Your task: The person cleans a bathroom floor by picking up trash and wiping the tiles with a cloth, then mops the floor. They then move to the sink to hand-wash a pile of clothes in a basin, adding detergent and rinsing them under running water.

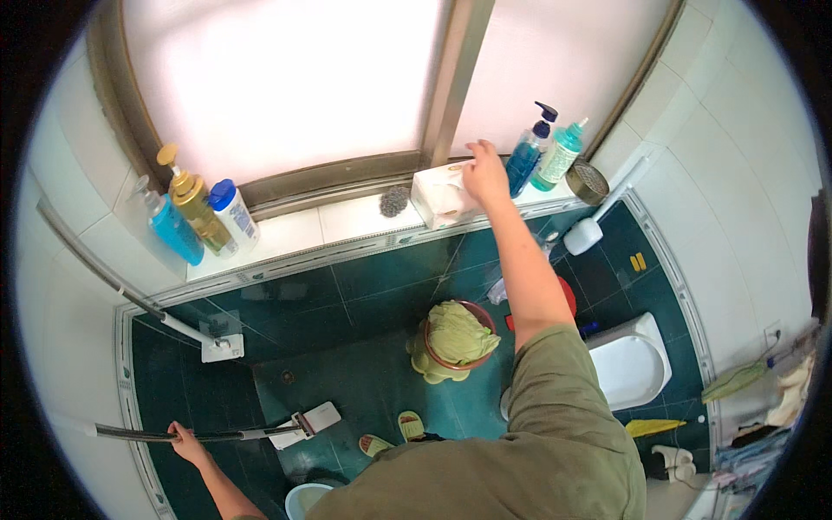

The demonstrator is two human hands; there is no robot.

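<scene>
My left hand (187, 444) is closed around the pole (214, 437) of a flat mop. The mop's white head (305, 426) rests on the dark green tiled floor. On the window sill, my right hand (486, 177) is at the right end of a white tissue box (442, 194). Its fingers point towards the window, and whether it grips the box cannot be told. Just right of this hand stands a blue pump bottle (525, 159), with a teal bottle (558, 156) beside it. A grey scouring ball (394, 201) lies left of the box.
Bottles (188, 195) stand on the sill's left end. A bucket with a green cloth (458, 333) sits mid-floor. A squat toilet or basin (627, 364) and toilet brush (585, 235) are to the right. Another flat mop (222, 348) leans left; a basin (309, 499) is near my feet.
</scene>
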